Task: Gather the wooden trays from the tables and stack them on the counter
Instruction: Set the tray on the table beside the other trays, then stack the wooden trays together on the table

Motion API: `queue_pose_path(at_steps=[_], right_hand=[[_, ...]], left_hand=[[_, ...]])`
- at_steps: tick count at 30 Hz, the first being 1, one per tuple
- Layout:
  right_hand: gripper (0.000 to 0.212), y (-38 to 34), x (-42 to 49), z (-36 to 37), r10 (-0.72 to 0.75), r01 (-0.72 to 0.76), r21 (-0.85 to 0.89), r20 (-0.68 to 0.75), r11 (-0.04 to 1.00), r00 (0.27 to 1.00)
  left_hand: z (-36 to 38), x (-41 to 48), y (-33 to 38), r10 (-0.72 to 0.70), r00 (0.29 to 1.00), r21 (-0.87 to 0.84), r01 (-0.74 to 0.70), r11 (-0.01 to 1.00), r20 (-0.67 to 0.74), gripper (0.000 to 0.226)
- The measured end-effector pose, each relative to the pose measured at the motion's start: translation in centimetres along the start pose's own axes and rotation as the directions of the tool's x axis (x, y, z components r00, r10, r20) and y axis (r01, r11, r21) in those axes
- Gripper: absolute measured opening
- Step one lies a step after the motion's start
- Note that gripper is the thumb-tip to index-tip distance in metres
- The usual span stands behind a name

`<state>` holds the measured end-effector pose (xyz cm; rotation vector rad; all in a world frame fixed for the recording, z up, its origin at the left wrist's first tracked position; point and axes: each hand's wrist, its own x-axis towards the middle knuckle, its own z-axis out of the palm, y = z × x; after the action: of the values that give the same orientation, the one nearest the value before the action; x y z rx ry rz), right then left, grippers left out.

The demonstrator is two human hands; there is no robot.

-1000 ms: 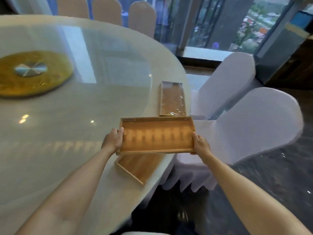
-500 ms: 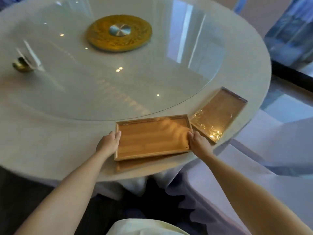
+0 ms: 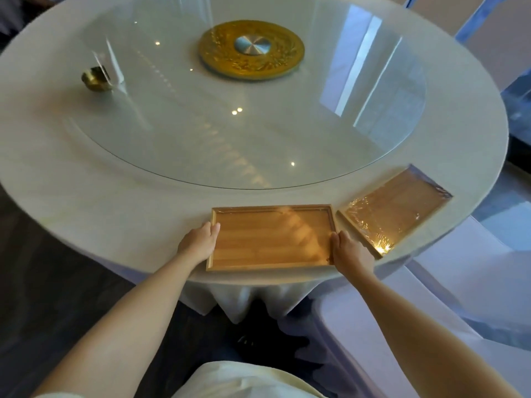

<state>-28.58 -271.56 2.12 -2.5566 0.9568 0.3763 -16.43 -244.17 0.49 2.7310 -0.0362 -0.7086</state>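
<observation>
The rectangular light-wood tray (image 3: 271,238) lies flat at the round white table's (image 3: 86,196) 6 o'clock edge. The left hand (image 3: 198,242) grips its 9 o'clock rim, the right hand (image 3: 349,252) its 3 o'clock rim, fingers curled on the short sides. To lift well, raise both ends level, clear of the film-wrapped wooden tray (image 3: 395,209) just beside at 3 o'clock.

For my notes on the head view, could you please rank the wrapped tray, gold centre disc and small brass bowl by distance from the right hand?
1. Wrapped tray: beside the right hand.
2. Gold centre disc: table middle.
3. Small brass bowl: far left.
</observation>
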Motion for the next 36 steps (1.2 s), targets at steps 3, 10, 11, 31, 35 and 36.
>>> queue_pose_path(at_steps=[3,10,11,31,35,36], right_hand=[[0.034,-0.5,0.4,0.2,0.032,-0.032,0.021,0.013,0.999,0.999],[0.04,-0.4,1.1,0.1,0.053,-0.054,0.05,0.026,0.997,0.998],[0.041,-0.4,1.1,0.2,0.05,-0.051,0.04,0.033,0.998,0.998],[0.038,13.1,9.8,-10.5,-0.131,0.118,-0.102,-0.135,0.988,0.982],[0.044,16.2,12.7,-13.3,-0.116,0.111,-0.06,-0.082,0.992,0.99],[0.047,16.7,13.4,-13.8,-0.102,0.1,-0.023,-0.088,0.995,0.991]], left_hand=[[-0.2,0.4,0.0,0.018,1.0,0.018,-0.018,1.0,0.001,0.057],[-0.4,0.3,0.3,0.087,0.996,0.094,-0.087,0.992,-0.003,0.057],[-0.3,0.1,0.1,0.092,0.996,0.118,-0.091,0.989,-0.001,0.058],[3.6,-4.3,22.9,0.228,0.956,0.132,-0.206,0.97,-0.184,0.049],[6.3,-4.9,28.0,0.125,0.989,0.038,-0.122,0.992,-0.084,0.049],[6.9,-4.9,28.9,0.102,0.993,0.032,-0.1,0.994,-0.066,0.049]])
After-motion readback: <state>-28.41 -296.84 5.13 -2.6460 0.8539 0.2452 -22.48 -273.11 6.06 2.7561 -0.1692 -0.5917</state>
